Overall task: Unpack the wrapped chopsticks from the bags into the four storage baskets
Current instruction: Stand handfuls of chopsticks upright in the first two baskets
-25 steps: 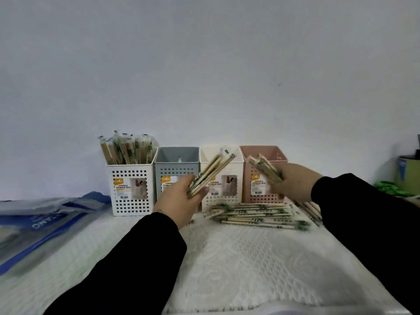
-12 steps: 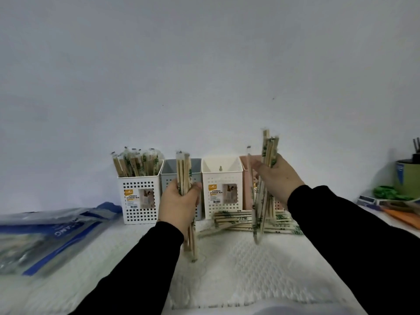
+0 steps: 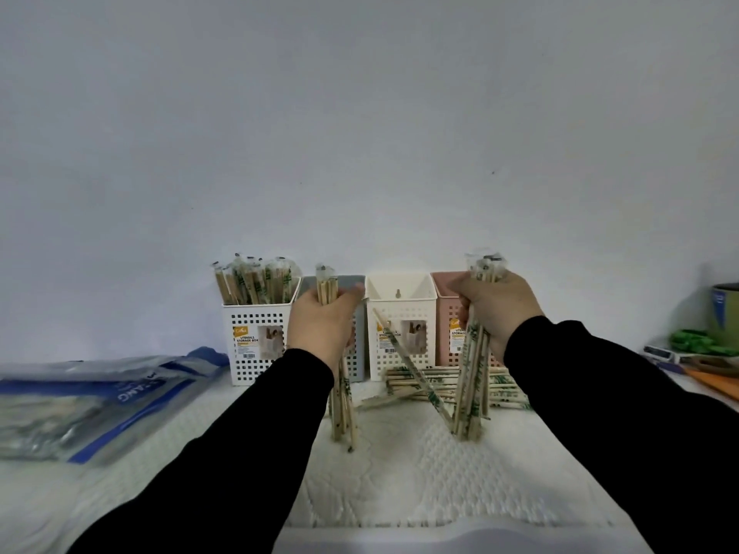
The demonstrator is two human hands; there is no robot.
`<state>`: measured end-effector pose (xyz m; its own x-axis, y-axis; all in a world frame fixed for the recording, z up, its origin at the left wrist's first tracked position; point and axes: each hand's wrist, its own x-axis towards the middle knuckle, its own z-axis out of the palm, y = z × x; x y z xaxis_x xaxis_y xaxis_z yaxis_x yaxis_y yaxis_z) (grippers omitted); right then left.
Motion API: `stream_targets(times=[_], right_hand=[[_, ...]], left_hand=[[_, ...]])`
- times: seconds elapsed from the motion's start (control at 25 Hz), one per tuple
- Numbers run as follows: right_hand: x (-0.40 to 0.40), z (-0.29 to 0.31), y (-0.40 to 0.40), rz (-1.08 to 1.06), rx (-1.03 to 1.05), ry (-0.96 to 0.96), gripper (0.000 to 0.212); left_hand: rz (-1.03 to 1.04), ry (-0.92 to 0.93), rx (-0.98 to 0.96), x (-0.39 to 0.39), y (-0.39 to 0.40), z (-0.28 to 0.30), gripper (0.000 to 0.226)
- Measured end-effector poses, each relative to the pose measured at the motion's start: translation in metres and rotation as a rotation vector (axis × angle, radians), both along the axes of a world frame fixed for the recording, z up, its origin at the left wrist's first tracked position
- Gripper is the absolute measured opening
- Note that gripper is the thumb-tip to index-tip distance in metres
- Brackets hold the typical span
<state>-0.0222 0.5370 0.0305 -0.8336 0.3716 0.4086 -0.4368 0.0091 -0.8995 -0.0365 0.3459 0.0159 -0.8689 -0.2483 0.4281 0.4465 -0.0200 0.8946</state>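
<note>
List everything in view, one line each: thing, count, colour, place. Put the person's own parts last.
white basket: one, white, far left of the row, full of wrapped chopsticks
grey basket: one, grey, second from left, behind the left hand
cream basket: one, cream, third in the row, no chopsticks showing
pink basket: one, pink, right end, partly hidden
loose chopsticks: a pile, tan with green print, lying before the cream and pink baskets
bags: blue and clear, flat at left; count unclear
green container: one, far right edge
left bundle: one, tan, upright, ends on the cloth
right bundle: one, tan, upright, one stick slanting off
left hand: grips left bundle
right hand: grips right bundle
</note>
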Motion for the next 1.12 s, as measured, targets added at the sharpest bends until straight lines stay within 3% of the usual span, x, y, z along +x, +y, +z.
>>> stream_targets(times=[0.2,0.44,0.6,0.68,0.88,1.12], right_hand=[[0.010,0.018,-0.022,0.100,-0.065,0.166,0.022],[0.018,0.000,-0.040,0.229,0.149,-0.117,0.028],[0.033,0.027,-0.026,0.077,0.687,-0.363,0.032],[0.039,0.032,-0.026,0.097,0.774,-0.456,0.032],[0.037,0.047,-0.031,0.050,0.664,-0.412,0.025],[-0.014,0.091,-0.046,0.023,0.126,0.015,0.020]], left_hand=[[0.110,0.128,0.060,0.002,-0.010,0.016,0.043],[-0.012,-0.111,-0.258,0.021,-0.034,-0.001,0.044],[-0.076,-0.326,-0.585,0.024,-0.061,0.022,0.031],[-0.095,-0.363,-0.706,0.030,-0.064,0.025,0.028],[-0.052,-0.264,-0.664,0.031,-0.074,0.039,0.019],[0.121,0.046,-0.411,-0.009,-0.100,0.111,0.020]])
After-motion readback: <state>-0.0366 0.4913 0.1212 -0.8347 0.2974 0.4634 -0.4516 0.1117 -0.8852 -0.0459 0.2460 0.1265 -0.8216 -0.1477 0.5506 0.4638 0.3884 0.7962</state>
